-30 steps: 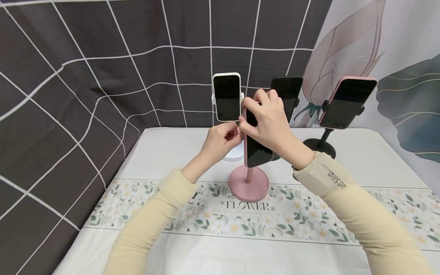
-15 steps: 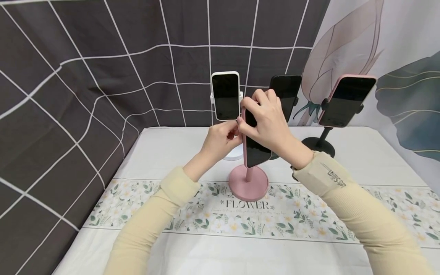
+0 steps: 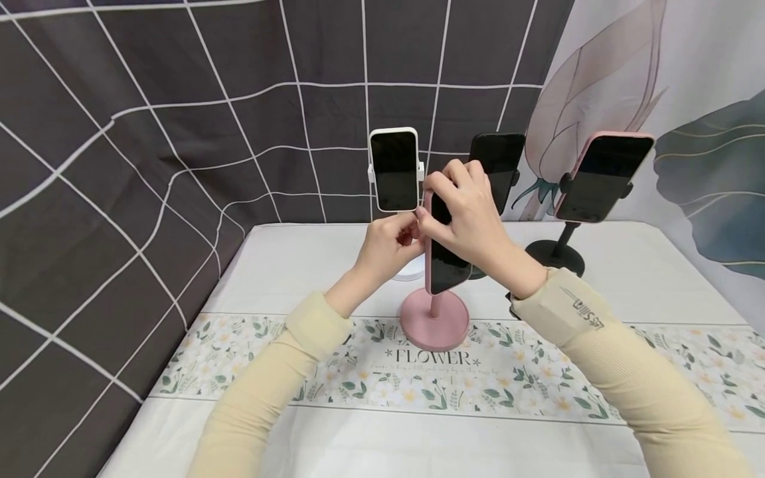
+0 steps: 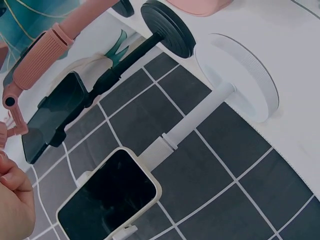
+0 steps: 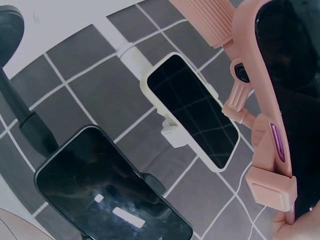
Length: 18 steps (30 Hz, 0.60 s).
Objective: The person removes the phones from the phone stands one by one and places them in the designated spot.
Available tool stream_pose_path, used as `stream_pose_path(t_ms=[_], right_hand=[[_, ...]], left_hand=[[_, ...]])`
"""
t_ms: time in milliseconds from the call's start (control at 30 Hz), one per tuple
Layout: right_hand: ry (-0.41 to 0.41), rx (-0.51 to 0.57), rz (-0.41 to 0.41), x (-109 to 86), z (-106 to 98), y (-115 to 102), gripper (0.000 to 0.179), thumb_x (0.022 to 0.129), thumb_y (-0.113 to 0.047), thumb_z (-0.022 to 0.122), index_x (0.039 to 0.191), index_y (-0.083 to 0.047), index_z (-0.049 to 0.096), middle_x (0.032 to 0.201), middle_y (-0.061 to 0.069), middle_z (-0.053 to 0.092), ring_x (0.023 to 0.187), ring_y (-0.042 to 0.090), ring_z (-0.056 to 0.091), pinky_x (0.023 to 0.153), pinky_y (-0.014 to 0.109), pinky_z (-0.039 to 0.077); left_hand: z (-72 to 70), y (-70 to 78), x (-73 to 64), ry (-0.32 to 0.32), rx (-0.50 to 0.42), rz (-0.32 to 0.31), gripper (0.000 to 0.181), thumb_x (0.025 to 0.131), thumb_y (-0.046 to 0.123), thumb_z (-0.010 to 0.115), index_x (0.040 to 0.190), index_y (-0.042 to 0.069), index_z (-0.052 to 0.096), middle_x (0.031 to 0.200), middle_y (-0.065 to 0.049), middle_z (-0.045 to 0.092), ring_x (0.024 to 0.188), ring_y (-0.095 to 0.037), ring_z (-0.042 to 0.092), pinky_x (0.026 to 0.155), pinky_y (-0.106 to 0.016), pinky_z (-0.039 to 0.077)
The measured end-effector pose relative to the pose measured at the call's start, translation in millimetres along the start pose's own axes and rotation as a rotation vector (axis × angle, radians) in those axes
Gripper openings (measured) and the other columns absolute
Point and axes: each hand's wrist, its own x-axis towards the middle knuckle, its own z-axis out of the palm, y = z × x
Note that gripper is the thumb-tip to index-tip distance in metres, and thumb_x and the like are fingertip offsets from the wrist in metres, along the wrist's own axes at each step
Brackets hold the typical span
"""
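Note:
A smartphone in a pink case (image 3: pixel 448 265) stands tilted in a pink phone stand (image 3: pixel 435 325). My right hand (image 3: pixel 463 206) grips the phone's upper left edge from the front, covering part of the screen. Beside that edge, my left hand (image 3: pixel 388 247) has curled fingers and pinches at the stand's holder; the exact contact is hidden in the head view. The right wrist view shows the pink clamp (image 5: pixel 270 187) against the phone's side, with fingertips at the bottom corner. In the left wrist view, curled fingers (image 4: pixel 15 200) lie just below the stand's jointed arm.
Behind stand a white-cased phone (image 3: pixel 394 169) on a white stand (image 4: pixel 200 117), a black phone (image 3: pixel 497 162) on a dark stand, and a pink-cased phone (image 3: pixel 603 176) on a black stand (image 3: pixel 556 257). A white table with a floral band (image 3: pixel 382 392) meets a dark gridded cloth (image 3: pixel 287 133).
Both hands keep their places at the pink-cased phone's left edge. The whole head view shifts slightly; otherwise hardly anything moves.

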Motion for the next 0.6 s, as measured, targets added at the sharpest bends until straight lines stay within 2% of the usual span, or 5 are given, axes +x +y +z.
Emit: stream_pose_path(t_ms=[167, 400, 600], right_hand=[[0.041, 0.075, -0.019, -0.2, 1.0, 2.7, 0.021, 0.083, -0.019, 0.053, 0.091, -0.001, 0.058, 0.083, 0.014, 0.048, 0.082, 0.034, 0.037, 0.075, 0.045, 0.028], [0.088, 0.218, -0.024, -1.9, 0.5, 5.4, 0.021, 0.08, -0.017, 0.054, 0.088, 0.003, 0.054, 0.085, 0.017, 0.047, 0.085, 0.035, 0.034, 0.079, 0.04, 0.026], [0.204, 0.313, -0.02, -6.8, 3.7, -2.2, 0.024, 0.083, -0.023, 0.052, 0.086, 0.002, 0.05, 0.088, 0.019, 0.043, 0.089, 0.033, 0.034, 0.083, 0.033, 0.023]], left_hand=[[3.3, -1.2, -1.6, 0.029, 0.001, -0.002, 0.013, 0.077, 0.003, 0.064, 0.071, 0.003, 0.052, 0.059, -0.007, 0.052, 0.054, -0.014, 0.047, 0.054, -0.018, 0.034], [9.3, -3.7, -3.4, 0.075, -0.047, -0.025, 0.016, 0.08, 0.005, 0.064, 0.069, 0.003, 0.052, 0.058, -0.007, 0.05, 0.052, -0.013, 0.045, 0.052, -0.017, 0.032], [9.7, -3.6, -4.6, 0.08, -0.052, -0.036, 0.017, 0.082, 0.008, 0.064, 0.07, 0.003, 0.053, 0.059, -0.007, 0.049, 0.052, -0.013, 0.043, 0.051, -0.017, 0.031]])
